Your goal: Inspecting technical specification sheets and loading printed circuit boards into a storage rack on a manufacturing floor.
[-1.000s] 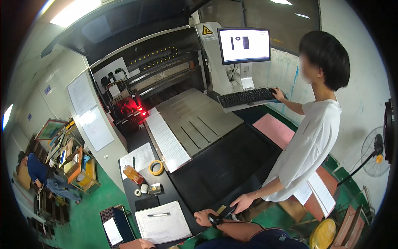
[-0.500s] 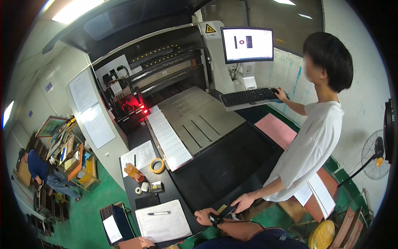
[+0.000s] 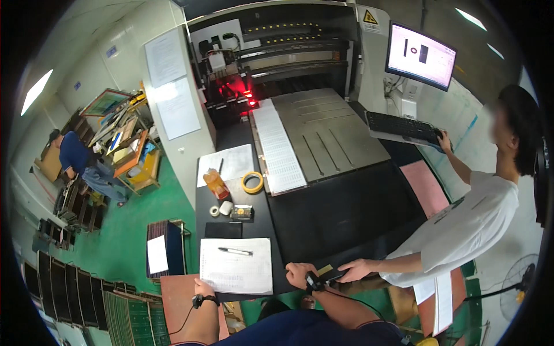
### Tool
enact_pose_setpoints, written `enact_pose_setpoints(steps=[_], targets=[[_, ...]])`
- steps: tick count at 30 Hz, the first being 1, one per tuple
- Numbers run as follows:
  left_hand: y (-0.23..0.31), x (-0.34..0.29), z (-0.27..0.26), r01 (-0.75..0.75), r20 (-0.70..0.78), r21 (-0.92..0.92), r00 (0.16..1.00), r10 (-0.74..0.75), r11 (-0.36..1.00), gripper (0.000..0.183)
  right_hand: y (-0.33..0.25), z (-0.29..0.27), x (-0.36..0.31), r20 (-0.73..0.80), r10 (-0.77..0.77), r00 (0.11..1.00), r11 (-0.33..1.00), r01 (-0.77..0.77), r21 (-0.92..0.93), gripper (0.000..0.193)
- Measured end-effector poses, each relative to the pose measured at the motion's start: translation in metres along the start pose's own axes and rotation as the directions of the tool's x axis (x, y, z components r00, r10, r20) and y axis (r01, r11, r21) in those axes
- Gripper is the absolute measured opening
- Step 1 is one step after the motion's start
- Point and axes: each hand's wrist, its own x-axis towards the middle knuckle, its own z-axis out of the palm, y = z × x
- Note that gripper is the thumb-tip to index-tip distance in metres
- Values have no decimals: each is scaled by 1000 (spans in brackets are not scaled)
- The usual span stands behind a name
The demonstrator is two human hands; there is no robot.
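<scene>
My left hand [image 3: 203, 288] is at the lower left corner of a stack of white sheets [image 3: 234, 279], beside a reddish-brown board [image 3: 179, 294]. Its fingers are partly hidden. A pen [image 3: 235, 251] lies across the sheets. On the front edge of the black machine bed rests my right hand [image 3: 298, 275], its fingers curled in; what they close on, if anything, is hidden. Just right of it, a co-worker's hand [image 3: 353, 270] is near a small yellowish strip [image 3: 325, 269]. The co-worker's other hand [image 3: 444, 141] is at the keyboard [image 3: 401, 127].
Yellow tape [image 3: 252, 182], an orange bottle [image 3: 216, 184], white rolls [image 3: 225, 208] and a black flat case [image 3: 224, 230] lie on the side ledge. A printed strip [image 3: 280, 150] lies along the metal bed [image 3: 340, 135] below red lights. Racks of boards [image 3: 127, 317] stand lower left.
My view has swung left and down, so the machine sits further right. More of my left hand and forearm shows. My right hand stays at the bed's edge.
</scene>
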Motion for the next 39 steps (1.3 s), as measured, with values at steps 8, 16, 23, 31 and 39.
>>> enact_pose_setpoints(steps=[8, 16, 23, 31, 39], targets=[[-32, 20, -21, 76, 39, -116, 997, -72, 990, 62, -14, 6, 6, 58, -22, 998, 999, 20, 33, 8], [-4, 4, -30, 112, 72, -20, 991, -111, 993, 60, -12, 6, 0, 18, -8, 1000, 999, 8, 48, 7], [-1, 3, -23, 100, 56, -93, 994, -95, 991, 58, -9, 5, 1, -11, -18, 1000, 1000, 18, 16, 8], [-4, 0, -24, 57, 19, -130, 998, -55, 990, 57, -7, 9, 0, 35, -2, 999, 998, 0, 57, 9], [-13, 7, -17, -3, -55, -62, 998, -1, 998, 56, -11, 5, 2, 79, 2, 997, 1000, -3, 21, 8]])
